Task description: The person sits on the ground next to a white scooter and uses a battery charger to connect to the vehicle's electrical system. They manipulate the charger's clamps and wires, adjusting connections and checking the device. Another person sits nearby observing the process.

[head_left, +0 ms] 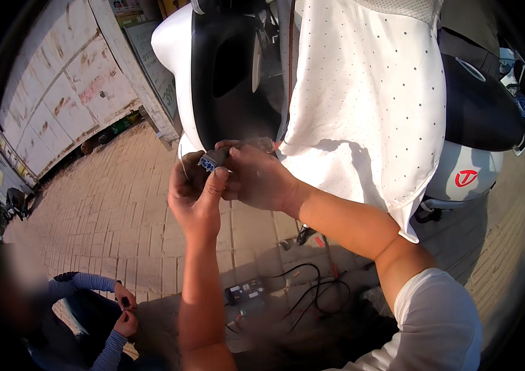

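A small grey electrical connector (208, 162) with a blue inner face is held up in front of the scooter's black footwell. Fingers and thumb of my left hand (193, 195) pinch it from the left and below. My right hand (262, 176) is closed at its right side, with the fingertips against the connector's back end; part of the connector is hidden there. A thin pale wire or strap (181, 154) runs down beside my left fingers. Right behind my hands stands the white scooter (180, 68), partly draped with a white dotted cloth (367, 111).
On the paving below lies a small dark box-shaped device (245, 293), with black and red cables (318, 290) beside it. A co-worker (71, 321) crouches at lower left, holding a small dark object. A rusty white metal panel (58, 93) stands at far left; the scooter's black seat (482, 105) is at right.
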Demonstrator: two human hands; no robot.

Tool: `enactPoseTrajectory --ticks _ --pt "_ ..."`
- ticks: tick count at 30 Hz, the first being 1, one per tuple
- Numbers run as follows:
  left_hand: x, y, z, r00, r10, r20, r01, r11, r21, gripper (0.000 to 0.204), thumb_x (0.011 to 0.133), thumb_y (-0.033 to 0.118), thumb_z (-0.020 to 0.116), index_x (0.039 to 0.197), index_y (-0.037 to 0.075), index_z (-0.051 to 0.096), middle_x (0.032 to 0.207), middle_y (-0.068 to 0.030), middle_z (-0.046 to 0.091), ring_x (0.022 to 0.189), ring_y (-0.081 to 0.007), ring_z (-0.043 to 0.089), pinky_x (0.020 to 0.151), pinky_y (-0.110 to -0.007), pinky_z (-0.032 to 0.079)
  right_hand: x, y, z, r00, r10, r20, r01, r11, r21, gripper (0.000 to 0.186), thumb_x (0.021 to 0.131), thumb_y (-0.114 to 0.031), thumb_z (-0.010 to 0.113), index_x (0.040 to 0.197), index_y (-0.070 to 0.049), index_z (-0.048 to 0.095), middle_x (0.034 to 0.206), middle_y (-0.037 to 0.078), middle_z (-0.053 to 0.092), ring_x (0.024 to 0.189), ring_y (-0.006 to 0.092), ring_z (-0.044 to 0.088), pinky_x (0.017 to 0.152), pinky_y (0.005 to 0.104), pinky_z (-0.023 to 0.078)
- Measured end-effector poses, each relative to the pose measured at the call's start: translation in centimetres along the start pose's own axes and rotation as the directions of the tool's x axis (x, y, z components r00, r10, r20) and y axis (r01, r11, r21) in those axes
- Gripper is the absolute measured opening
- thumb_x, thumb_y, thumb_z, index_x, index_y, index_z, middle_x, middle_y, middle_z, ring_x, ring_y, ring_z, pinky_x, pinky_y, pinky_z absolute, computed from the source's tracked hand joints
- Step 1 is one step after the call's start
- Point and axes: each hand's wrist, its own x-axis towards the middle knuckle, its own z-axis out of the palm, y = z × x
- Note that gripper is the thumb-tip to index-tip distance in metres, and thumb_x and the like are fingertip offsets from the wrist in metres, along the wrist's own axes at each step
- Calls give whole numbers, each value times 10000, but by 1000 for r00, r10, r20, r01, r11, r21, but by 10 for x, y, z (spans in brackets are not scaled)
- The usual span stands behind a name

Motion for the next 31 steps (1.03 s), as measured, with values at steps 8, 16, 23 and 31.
enactPoseTrajectory --ticks 8,16,23,31 --pt "7 -3 7 971 -234 -40 218 946 -239 368 946 220 551 1197 -39 481 704 26 369 694 -98 398 659 -252 334 22 -38 -15 908 -399 -130 351 891 -287 209 828 -62 679 1006 11 598 806 93 632 688 172 616 659 290 510" --pt "25 -13 0 887 -437 -149 394 885 -247 309 951 192 525 1160 -35 506 645 35 340 655 -84 380 638 -247 342 105 -95 -60 623 -673 -398 246 652 -718 136 784 -14 674 851 48 572 698 97 613 554 148 599 508 257 488" --pt "69 -20 44 914 -402 -52 397 863 312 263 916 124 580 1116 -47 574 651 36 374 568 -73 358 554 -229 334 120 -104 -43 610 -628 -483 95 663 -743 118 753 -8 637 828 82 623 606 125 595 477 195 572 439 304 446" --pt "123 -38 70 914 -406 -15 396 882 256 471 879 81 580 1305 -51 431 1095 -100 603 834 -156 617 645 -288 519 125 -112 -67 699 -568 -434 487 823 -292 250 792 -82 711 991 30 610 674 65 578 428 130 480 369 227 330"
